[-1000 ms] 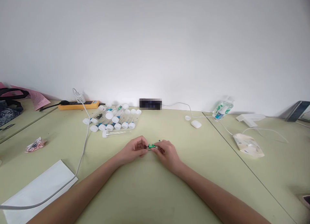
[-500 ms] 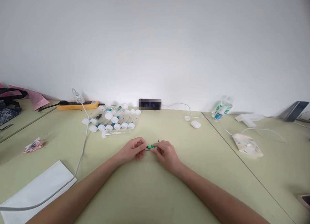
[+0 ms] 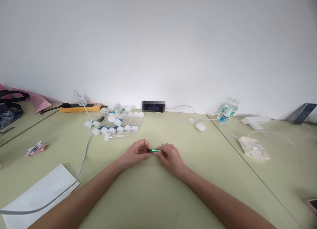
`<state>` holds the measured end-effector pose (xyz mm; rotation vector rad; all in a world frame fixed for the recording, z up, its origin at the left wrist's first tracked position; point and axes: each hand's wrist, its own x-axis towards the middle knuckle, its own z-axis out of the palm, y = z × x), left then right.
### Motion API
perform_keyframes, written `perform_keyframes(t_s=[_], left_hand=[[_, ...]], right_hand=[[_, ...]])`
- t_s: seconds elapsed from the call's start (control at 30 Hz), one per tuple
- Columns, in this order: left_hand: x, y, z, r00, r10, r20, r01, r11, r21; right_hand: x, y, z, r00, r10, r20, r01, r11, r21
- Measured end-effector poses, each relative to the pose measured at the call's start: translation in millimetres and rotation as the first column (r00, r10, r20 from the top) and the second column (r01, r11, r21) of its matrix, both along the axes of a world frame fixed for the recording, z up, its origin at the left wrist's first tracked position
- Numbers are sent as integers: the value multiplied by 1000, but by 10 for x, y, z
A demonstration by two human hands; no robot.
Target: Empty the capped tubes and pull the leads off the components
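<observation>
Head view: measured from the dark box [image 3: 153,106] at the foot of the wall, the small green part [image 3: 154,150] is straight in front, on the person's side, held low over the table [image 3: 158,196]. The left hand [image 3: 137,153] has thumb and forefinger closed about the part's dark left end; the right hand [image 3: 171,158] pinches its other end between thumb and forefinger. Held from both ends, the piece is probably kept from turning, and its green middle shows in the gap between the hands. Something pale lies along its lower edge, too small to make out. Both forearms appear to lie along the tabletop, which would steady such fine finger work.

To the left of the dark box, clear tubes with white caps [image 3: 120,129] are gathered together, many of the caps toward the person, perhaps so that each is easy to grasp. One capped tube [image 3: 121,136] lies along the near side of that group, closer to the person than the box. A tiny dark bit [image 3: 162,144] sits in front of the box and slightly right, just beyond the right fingers.

Farther left of the box, the yellow power strip [image 3: 81,107] runs along the wall, likely to keep it out of the way. Right of the box lies a white rounded case [image 3: 200,127], well apart from both hands.
</observation>
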<state>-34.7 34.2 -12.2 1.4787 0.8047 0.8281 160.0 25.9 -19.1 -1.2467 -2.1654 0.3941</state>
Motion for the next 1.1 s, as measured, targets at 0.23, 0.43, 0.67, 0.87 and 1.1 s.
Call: perform_keyframes(t_s=[0.23, 0.43, 0.67, 0.87, 1.1], left_hand=[[6, -4, 18, 999, -9, -38, 7, 998, -56], [9, 0, -7, 999, -25, -26, 25, 1000, -2], [17, -19, 32, 998, -1, -68, 0, 1000, -12], [24, -12, 22, 998, -21, -55, 19, 999, -34], [19, -13, -2, 998, 6, -61, -5, 1000, 16]], right_hand=[[-3, 0, -20, 1000, -1, -6, 1, 1000, 8], [-7, 3, -37, 1000, -2, -16, 2, 1000, -2], [-12, -6, 2, 1000, -12, 15, 12, 1000, -7], [-12, 4, -8, 1000, -14, -8, 14, 1000, -15], [-5, 10, -15, 1000, -16, -14, 16, 999, -30]])
